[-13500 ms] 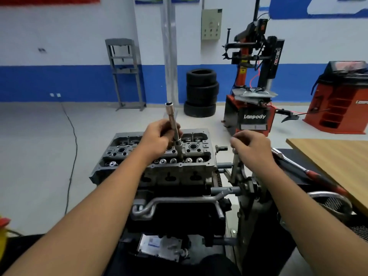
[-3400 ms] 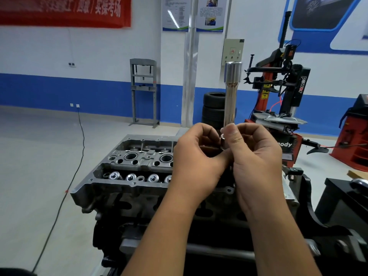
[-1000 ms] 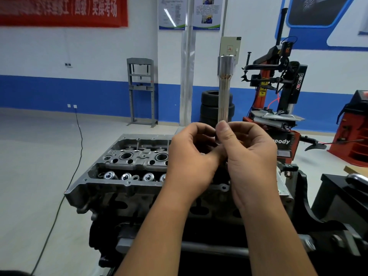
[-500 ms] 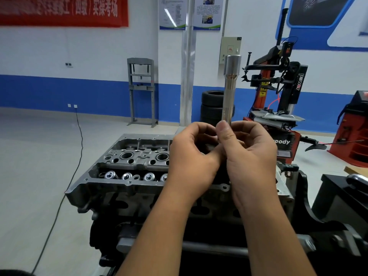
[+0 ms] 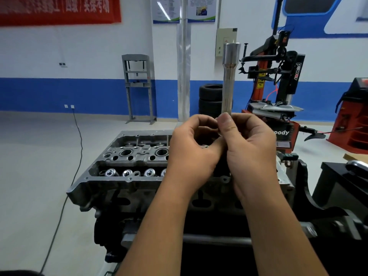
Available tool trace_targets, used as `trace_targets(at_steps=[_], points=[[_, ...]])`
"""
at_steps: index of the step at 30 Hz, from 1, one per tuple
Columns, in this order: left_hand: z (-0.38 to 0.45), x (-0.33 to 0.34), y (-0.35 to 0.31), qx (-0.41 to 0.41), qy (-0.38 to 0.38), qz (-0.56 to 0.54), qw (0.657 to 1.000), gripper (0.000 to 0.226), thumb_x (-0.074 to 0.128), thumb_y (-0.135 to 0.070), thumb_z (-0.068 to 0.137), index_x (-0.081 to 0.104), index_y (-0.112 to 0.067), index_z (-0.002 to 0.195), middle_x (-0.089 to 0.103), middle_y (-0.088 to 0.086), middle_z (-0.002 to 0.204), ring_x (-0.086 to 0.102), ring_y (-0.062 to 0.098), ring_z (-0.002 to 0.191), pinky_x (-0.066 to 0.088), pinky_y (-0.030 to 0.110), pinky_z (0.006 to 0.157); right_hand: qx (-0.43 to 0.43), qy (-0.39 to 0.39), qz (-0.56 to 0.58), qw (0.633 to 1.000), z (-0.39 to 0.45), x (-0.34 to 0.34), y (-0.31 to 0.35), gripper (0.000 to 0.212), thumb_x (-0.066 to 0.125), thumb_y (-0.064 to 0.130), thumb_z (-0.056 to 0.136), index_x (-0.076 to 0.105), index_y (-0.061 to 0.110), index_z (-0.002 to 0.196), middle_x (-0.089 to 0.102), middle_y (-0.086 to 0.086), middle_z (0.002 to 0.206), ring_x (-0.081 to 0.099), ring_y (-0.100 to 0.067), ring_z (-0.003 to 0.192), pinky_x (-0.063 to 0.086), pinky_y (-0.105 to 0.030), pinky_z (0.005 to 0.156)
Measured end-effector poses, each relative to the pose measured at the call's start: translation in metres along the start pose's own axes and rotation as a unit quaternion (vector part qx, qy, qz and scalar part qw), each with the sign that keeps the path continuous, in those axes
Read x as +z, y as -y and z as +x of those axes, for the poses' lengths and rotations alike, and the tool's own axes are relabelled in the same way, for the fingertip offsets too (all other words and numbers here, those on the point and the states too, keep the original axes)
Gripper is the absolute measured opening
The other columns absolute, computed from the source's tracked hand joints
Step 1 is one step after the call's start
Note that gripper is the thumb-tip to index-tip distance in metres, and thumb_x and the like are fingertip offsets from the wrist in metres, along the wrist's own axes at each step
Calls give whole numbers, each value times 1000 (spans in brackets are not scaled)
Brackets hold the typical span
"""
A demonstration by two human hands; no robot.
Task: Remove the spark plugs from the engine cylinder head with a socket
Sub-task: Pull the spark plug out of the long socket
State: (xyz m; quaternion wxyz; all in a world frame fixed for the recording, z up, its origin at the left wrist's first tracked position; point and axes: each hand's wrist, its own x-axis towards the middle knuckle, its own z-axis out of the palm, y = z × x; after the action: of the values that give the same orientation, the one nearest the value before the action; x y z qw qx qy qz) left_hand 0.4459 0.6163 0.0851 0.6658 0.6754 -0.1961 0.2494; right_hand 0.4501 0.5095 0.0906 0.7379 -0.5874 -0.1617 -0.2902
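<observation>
A grey cast-metal engine cylinder head (image 5: 127,176) sits on a dark stand in the lower middle of the view, its top face open, with round bores along the centre and a row of shiny valve springs (image 5: 127,173) along the near edge. Behind it on the right stands a red-and-black tyre-changing machine (image 5: 278,80), with a stack of black tyres (image 5: 209,100) just left of it against the blue-banded wall, and a grey steel press frame (image 5: 138,88) farther left. A black cable (image 5: 77,140) trails across the pale floor.

Above the right half of the cylinder head, a long polished steel socket (image 5: 229,76) is held upright; its shaft is slim and straight, flaring to a wider cylindrical end at the top. The right hand (image 5: 249,148) is curled round the socket's lower end, thumb pressed against the shaft. The left hand (image 5: 195,148) is closed against it, fingers bent inward toward the socket's base; what those fingers grasp is hidden. No spark plug can be made out.
</observation>
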Motion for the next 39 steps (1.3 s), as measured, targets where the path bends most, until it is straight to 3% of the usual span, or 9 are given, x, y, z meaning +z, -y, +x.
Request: trace_targets(at_steps=[3, 10, 14, 17, 21, 25, 30, 34, 39], points=[[-1, 0, -2, -16, 37, -30, 999, 19, 70, -8, 99, 68, -25, 107, 80, 2, 103, 78, 17, 96, 65, 33, 77, 7, 14, -5, 1000, 1, -1, -1, 17, 64, 29, 102, 77, 23, 92, 78, 0, 89, 76, -16, 87, 63, -35, 76], [0, 2, 0, -12, -35, 11, 999, 22, 82, -6, 88, 65, -19, 91, 77, 2, 87, 75, 13, 80, 60, 24, 66, 44, 20, 40, 998, 7, 3, -3, 19, 76, 32, 92, 72, 14, 96, 78, -5, 92, 77, -21, 88, 63, -38, 77], [-2, 0, -5, -26, 32, -35, 999, 18, 65, -6, 102, 63, -22, 95, 78, 11, 95, 76, 34, 86, 64, 49, 72, 53, 56, 31, 997, 9, 4, 1, 20, 65, 31, 100, 74, 16, 91, 77, -6, 89, 76, -26, 89, 63, -45, 82], [-3, 1, -6, -23, 20, -25, 999, 20, 65, -1, 101, 60, -19, 92, 77, 13, 90, 73, 30, 76, 62, 54, 69, 42, 73, 14, 996, 9, 5, 3, 26, 60, 29, 104, 74, 16, 86, 76, -7, 85, 75, -28, 87, 63, -47, 81], [-1, 1, -4, -18, -22, -33, 999, 24, 75, 4, 91, 58, -13, 92, 78, 10, 90, 78, 27, 82, 66, 37, 66, 36, 68, 42, 996, 9, 7, 1, 16, 73, 32, 94, 69, 17, 96, 78, -8, 89, 77, -24, 84, 62, -39, 73], [1, 4, 0, 3, -46, 6, 999, 27, 80, -1, 87, 62, -21, 88, 77, 3, 88, 76, 17, 82, 63, 30, 69, 4, 30, 56, 998, 8, 11, -2, 14, 70, 28, 96, 69, 14, 94, 78, -9, 91, 77, -26, 88, 63, -47, 83], [2, 1, -2, -21, 60, -33, 997, 26, 64, -7, 103, 70, -27, 119, 80, -5, 109, 75, 12, 108, 61, 36, 96, 43, 30, 83, 995, 14, 14, -6, 35, 58, 43, 102, 79, 19, 88, 77, -6, 87, 76, -22, 88, 61, -39, 79], [3, -1, -1, -4, 29, 1, 1000, 22, 76, -5, 94, 76, -25, 104, 81, -6, 99, 78, 11, 95, 65, 33, 86, 36, 52, 131, 989, 13, 13, -5, 33, 80, 55, 73, 76, 23, 84, 78, -10, 94, 77, -28, 89, 63, -38, 78], [4, 1, -2, -7, 29, -4, 1000, 22, 73, -10, 98, 77, -32, 100, 81, -8, 96, 78, 9, 93, 63, 25, 79, 41, 23, 85, 995, 13, 19, -2, 47, 69, 56, 86, 73, 9, 92, 77, -9, 91, 76, -29, 88, 63, -46, 78]])
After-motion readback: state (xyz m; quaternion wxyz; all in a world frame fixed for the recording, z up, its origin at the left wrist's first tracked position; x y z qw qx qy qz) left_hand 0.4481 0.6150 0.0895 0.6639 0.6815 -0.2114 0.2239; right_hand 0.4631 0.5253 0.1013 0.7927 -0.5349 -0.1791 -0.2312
